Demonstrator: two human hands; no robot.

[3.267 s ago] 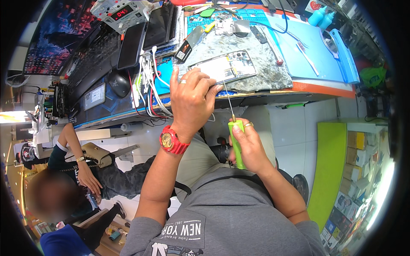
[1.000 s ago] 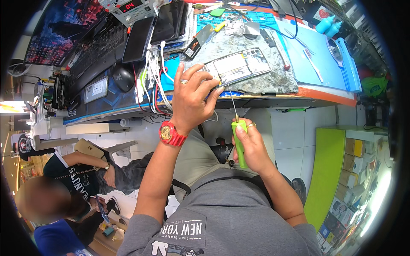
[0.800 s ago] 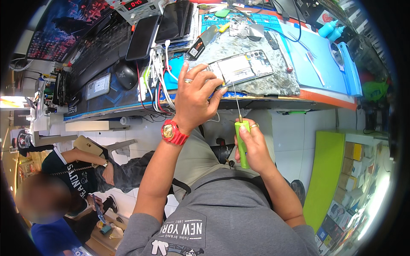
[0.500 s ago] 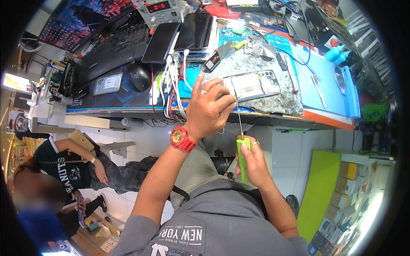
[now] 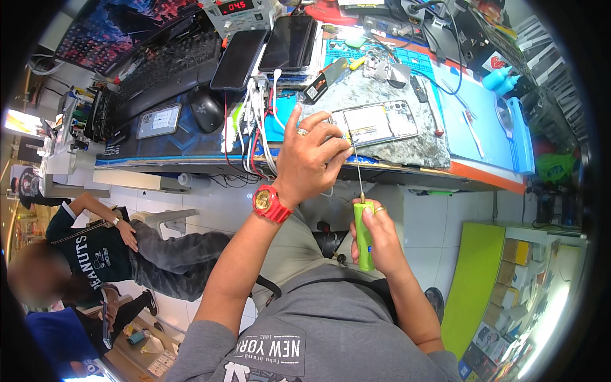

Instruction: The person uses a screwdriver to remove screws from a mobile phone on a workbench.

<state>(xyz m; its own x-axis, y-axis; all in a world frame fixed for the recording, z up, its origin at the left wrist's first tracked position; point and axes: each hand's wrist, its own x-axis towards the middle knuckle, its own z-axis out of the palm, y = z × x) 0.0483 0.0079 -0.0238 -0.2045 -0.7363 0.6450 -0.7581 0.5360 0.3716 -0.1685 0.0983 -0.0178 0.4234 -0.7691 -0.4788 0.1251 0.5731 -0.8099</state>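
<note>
My right hand [image 5: 380, 239] is wrapped round a green-handled tool [image 5: 364, 237] with a long thin metal shaft. The shaft points away from me, its far end at the near left part of an opened phone [image 5: 388, 124]. That phone lies on a grey mat with its insides showing. My left hand [image 5: 313, 149], with a red watch on the wrist, is at the phone's left end. Its thumb and index finger pinch together beside the shaft's end, the other fingers raised and bent. What lies between those fingertips is too small to tell.
Left of the mat, white cables [image 5: 253, 121] hang over the table edge. Behind stand two dark phones [image 5: 238, 60] and a power supply [image 5: 238, 19]. A mouse [image 5: 207, 110] and keyboard [image 5: 153, 73] lie left, a blue mat [image 5: 468, 127] right. Another person [image 5: 95, 254] sits at left.
The green handle has tilted slightly and its top has shifted a little right. My left hand stays almost in place. The seated person at left has shifted in view.
</note>
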